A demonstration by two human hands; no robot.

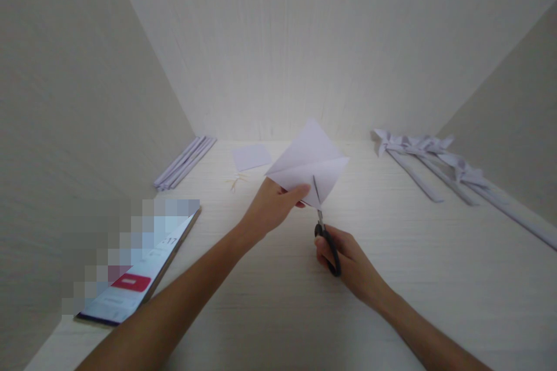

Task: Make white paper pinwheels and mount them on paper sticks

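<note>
The phone [134, 275] lies closest, at 8 o'clock. The left hand [272, 206] pinches the folded paper [307, 165] up off the table [261, 301], so the right hand [348, 261], its grip closed round the scissors [324, 226], can cut from 6 o'clock.

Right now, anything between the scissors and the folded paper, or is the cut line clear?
Nothing visible blocks it. The scissors in the right hand already have their blades in the lower edge of the folded paper. The left hand pinches the paper left of the blades, thumb close beside them.
</note>
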